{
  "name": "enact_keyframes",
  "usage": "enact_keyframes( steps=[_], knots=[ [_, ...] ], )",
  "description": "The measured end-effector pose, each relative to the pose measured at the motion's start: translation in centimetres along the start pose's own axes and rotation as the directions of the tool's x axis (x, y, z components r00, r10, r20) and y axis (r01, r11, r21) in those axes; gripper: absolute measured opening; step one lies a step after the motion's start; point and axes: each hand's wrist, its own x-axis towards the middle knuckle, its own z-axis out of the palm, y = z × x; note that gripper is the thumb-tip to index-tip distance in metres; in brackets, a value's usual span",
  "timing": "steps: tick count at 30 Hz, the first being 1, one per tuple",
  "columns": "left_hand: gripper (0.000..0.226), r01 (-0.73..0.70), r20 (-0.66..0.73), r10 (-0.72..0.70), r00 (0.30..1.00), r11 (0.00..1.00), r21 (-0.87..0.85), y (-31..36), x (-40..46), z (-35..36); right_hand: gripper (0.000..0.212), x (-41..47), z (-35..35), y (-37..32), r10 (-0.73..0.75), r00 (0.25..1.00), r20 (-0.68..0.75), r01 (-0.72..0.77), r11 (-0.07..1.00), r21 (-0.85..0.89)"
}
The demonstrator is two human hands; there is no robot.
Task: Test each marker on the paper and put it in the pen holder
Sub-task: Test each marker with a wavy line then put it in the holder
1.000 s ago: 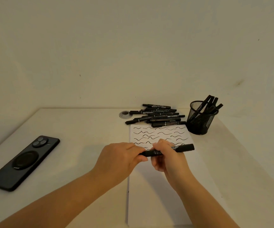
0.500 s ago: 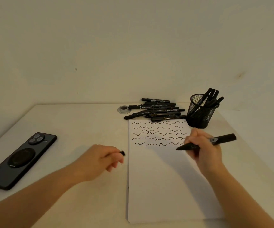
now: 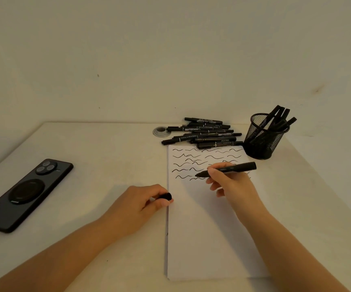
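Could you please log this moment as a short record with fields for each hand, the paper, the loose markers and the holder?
right hand: holds an uncapped marker, tip at the paper
left hand: pinches the cap beside the paper's left edge
paper: rows of wavy black lines on its far part, near part blank
loose markers: piled beyond the paper
holder: mesh, several markers inside
phone: far left, face down

Both forearms run off the bottom edge. The right hand (image 3: 231, 182) covers some squiggles on the paper (image 3: 208, 239), and print on the marker (image 3: 227, 170) is unreadable.
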Motion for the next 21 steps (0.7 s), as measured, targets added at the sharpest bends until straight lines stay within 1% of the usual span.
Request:
enact_keyframes(
  steps=[3,5,9,12,17,19,21],
  knots=[
    [0.024,-0.008,0.006,0.008,1.000,1.000,-0.010,-0.3,0.0,0.0,0.016,0.3,1.4,-0.2,0.041,0.998,0.040,-0.043,0.998,0.054],
    [0.025,-0.022,0.011,0.022,1.000,1.000,-0.004,-0.5,0.0,0.1,0.016,0.4,2.4,0.1,0.014,0.999,0.044,-0.016,0.999,0.043],
    [0.015,-0.059,0.016,0.059,0.998,0.998,-0.021,-0.8,0.0,0.2,0.009,0.4,3.0,1.2,-0.084,0.996,0.002,0.084,0.996,-0.027],
    [0.014,-0.046,0.019,0.047,0.999,0.998,-0.041,-0.8,0.0,0.2,0.010,0.3,3.0,1.6,-0.124,0.992,0.027,0.126,0.988,-0.090],
    [0.011,-0.032,0.033,0.035,0.999,0.997,-0.076,-0.8,0.1,0.1,0.011,-0.1,3.5,1.6,-0.155,0.981,0.116,0.172,0.974,-0.147],
    [0.012,-0.029,0.033,0.032,0.999,0.996,-0.078,-0.8,0.1,0.1,0.012,0.0,3.5,1.6,-0.161,0.981,0.110,0.179,0.967,-0.181],
    [0.017,-0.028,0.032,0.031,0.999,0.996,-0.085,-0.8,0.1,0.1,0.013,0.2,3.5,1.7,-0.160,0.984,0.074,0.171,0.967,-0.190]
  ],
)
